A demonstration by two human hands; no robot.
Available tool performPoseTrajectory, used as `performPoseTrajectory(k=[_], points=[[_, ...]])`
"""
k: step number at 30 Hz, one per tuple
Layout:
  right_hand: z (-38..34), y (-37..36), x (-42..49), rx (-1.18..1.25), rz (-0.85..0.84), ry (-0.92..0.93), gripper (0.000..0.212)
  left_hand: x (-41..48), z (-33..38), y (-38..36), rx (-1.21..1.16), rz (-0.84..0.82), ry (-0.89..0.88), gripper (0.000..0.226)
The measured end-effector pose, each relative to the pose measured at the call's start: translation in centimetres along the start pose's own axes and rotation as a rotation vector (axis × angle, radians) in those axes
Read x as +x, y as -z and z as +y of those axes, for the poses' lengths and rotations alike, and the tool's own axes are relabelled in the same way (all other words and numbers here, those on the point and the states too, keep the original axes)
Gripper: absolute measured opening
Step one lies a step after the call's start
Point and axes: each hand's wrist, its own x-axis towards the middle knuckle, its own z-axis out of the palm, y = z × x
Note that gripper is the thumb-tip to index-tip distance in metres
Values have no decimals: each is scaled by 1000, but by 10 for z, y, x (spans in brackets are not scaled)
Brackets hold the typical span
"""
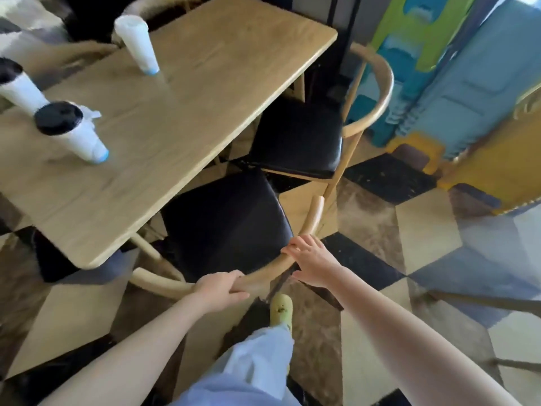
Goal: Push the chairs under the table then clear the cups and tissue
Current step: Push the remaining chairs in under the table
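A wooden table [181, 118] fills the upper left. The near chair [228, 224], black seat with a curved wooden back rail, stands at the table's near side, its seat partly under the top. My left hand [219, 290] is closed around that back rail. My right hand [310, 259] rests on the rail further right, fingers spread over it. A second chair [298, 142] stands at the table's right side, seat partly under. Three white cups stand on the table: one with a black lid [73, 130], one at the left edge [17, 86], one with a white lid [137, 42]. A crumpled tissue [90, 112] lies behind the black-lidded cup.
The floor [424, 230] is chequered black and cream. A painted blue, green and yellow wall [456, 83] rises at the right. Another chair's back [152, 4] shows at the table's far side. My leg and a yellow shoe [281, 310] are below the near chair.
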Motion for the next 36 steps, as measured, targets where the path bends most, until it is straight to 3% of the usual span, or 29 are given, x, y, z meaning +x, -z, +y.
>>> performPoseTrajectory(k=[6,12,18,22,36], points=[[34,8,39,-182,-65,169,54,4,4,1,0,36,14,52],[50,10,53,-273,-84,316,51,7,5,5,-17,-49,58,60],[63,20,78,-358,-225,470,46,8,-2,12,-32,-164,239,79],[72,30,96,-434,-321,593,34,4,5,8,-59,-135,325,71],[99,71,137,-693,-251,768,36,18,54,9,-140,-27,452,67]])
